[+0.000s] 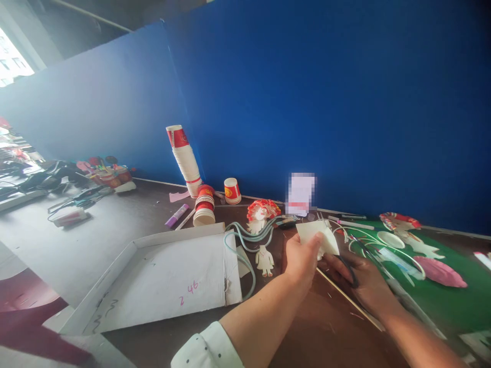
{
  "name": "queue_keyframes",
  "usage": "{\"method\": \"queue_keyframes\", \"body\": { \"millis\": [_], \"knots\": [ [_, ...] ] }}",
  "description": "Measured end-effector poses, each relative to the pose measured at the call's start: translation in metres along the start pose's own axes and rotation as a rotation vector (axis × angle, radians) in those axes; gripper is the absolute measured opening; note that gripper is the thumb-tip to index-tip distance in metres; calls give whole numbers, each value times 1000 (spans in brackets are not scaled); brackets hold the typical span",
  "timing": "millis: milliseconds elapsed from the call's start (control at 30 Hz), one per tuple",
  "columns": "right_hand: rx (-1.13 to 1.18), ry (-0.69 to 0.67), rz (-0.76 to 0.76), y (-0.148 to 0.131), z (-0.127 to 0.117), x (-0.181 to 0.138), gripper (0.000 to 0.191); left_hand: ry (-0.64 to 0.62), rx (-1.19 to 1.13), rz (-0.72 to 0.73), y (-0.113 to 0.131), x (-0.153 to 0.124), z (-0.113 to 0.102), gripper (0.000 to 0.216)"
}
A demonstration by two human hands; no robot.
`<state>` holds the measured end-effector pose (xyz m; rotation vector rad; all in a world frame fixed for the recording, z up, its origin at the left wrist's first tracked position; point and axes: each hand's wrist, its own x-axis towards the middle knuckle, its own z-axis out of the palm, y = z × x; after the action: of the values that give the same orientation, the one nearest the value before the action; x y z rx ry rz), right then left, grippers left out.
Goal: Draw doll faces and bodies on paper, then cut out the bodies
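Observation:
My left hand (301, 258) pinches a small cream piece of paper (317, 236) above the dark brown table (307, 332). My right hand (362, 283) is closed round the black handles of scissors (351, 266), whose blades are at the paper's lower right edge. A thin wooden stick (351, 300) lies on the table under the right hand. A small white paper figure (264, 259) lies just left of my left hand.
A shallow white cardboard tray (169, 281) lies at the left, with a grey-green tube (245, 245) curling beside it. Stacks of red and white paper cups (186, 158) stand by the blue wall. A green mat (441, 296) at the right holds paper scraps and a pink piece (439, 271).

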<state>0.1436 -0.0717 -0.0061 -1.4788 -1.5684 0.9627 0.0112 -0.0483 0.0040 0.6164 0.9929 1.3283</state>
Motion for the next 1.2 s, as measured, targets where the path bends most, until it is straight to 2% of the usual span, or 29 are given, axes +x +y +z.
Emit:
{"method": "queue_keyframes", "body": {
  "millis": [200,367,600,1200],
  "knots": [
    [18,11,18,0,1,-1,49,5,9,8,1,1,0,22],
    [24,-7,-10,1,0,0,41,12,9,6,2,1,0,22],
    [5,-15,-57,6,-3,2,42,13,18,14,2,3,-1,23],
    [-20,13,-36,0,-2,2,37,2,18,-13,6,4,-3,25]
  ]
}}
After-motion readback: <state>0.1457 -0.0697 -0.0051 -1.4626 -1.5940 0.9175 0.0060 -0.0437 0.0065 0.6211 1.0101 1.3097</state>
